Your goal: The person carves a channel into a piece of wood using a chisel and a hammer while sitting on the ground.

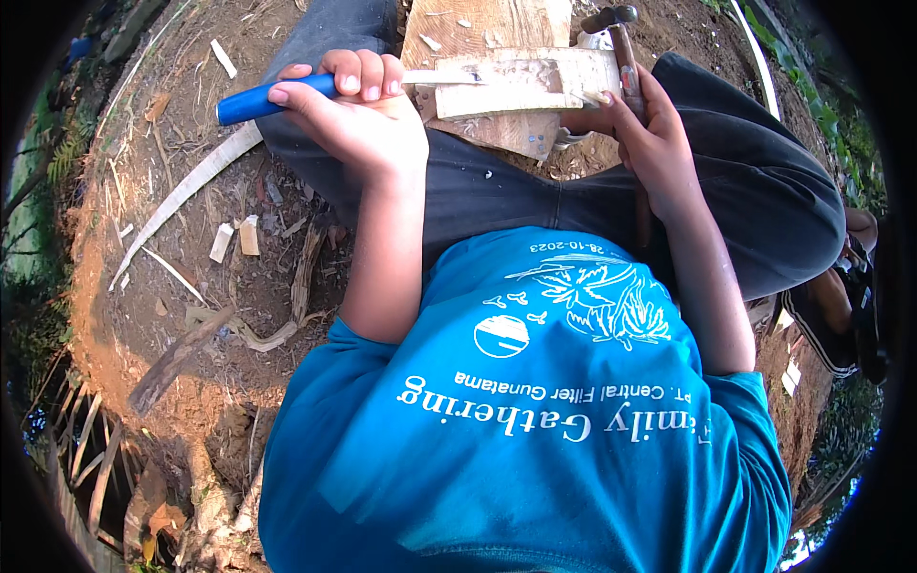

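Left hand (358, 119), right hand (650, 143) clenched

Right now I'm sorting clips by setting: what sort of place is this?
Likely an outdoor, makeshift woodworking spot: bare dirt ground littered with wood scraps, greenery at the edges, and a board being chiselled across the person's lap.

Glossy blue plastic chisel handle (263, 97), pale rough wood piece (521, 84), seemingly wooden-handled hammer (626, 53)

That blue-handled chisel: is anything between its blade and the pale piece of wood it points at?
Nothing visible. The left hand grips the blue-handled chisel, and its blade lies directly on the pale piece of wood. The right hand holds a hammer beside the wood's right end, clear of the blade.
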`<state>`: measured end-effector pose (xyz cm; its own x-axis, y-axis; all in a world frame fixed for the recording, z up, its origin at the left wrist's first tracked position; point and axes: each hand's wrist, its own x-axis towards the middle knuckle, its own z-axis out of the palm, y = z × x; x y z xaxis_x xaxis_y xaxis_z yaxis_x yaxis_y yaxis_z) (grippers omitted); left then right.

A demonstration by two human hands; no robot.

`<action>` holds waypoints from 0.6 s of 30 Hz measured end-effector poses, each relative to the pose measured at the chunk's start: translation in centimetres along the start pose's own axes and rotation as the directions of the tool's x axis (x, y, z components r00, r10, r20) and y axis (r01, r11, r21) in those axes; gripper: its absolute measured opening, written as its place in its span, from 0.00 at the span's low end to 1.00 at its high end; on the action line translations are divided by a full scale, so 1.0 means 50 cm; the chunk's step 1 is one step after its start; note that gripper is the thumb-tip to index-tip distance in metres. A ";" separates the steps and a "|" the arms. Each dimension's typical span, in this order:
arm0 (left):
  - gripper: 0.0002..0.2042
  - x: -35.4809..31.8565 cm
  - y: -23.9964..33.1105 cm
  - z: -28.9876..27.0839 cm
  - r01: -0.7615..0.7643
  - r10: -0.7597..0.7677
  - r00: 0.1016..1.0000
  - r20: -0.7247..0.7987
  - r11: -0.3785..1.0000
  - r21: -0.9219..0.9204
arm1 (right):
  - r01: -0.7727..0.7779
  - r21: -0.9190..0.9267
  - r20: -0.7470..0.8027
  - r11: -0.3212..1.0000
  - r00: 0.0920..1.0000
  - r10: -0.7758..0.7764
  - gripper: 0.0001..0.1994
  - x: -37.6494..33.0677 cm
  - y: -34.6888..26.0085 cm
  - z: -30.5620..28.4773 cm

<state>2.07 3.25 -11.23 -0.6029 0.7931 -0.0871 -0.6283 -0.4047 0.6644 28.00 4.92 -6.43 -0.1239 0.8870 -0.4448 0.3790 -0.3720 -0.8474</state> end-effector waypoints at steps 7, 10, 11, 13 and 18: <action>0.22 -0.003 0.063 0.073 -0.229 0.109 0.931 0.347 0.917 0.327 | 0.045 0.012 0.032 0.999 0.998 -0.046 0.26 0.003 0.014 -0.002; 0.22 -0.006 0.061 0.083 -0.278 0.117 0.911 0.395 0.882 0.379 | 0.066 -0.018 0.048 0.998 0.997 -0.065 0.26 0.005 0.015 -0.006; 0.21 -0.005 0.059 0.085 -0.282 0.119 0.908 0.402 0.884 0.374 | 0.070 -0.023 0.054 0.997 0.996 -0.069 0.26 0.005 0.016 -0.006; 0.20 -0.003 0.053 0.099 -0.305 0.110 0.892 0.439 0.863 0.404 | 0.083 -0.025 0.066 0.996 0.995 -0.081 0.26 0.007 0.019 -0.007; 0.20 0.009 0.039 0.108 -0.307 0.059 0.838 0.542 0.873 0.380 | 0.137 -0.002 0.082 0.991 0.987 -0.136 0.25 0.014 0.041 -0.011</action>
<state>3.20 5.28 -5.95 -0.2755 0.8878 0.3686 -0.1762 -0.4236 0.8886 29.18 4.92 -8.34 -0.2491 0.9040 -0.3475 0.3605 -0.2465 -0.8996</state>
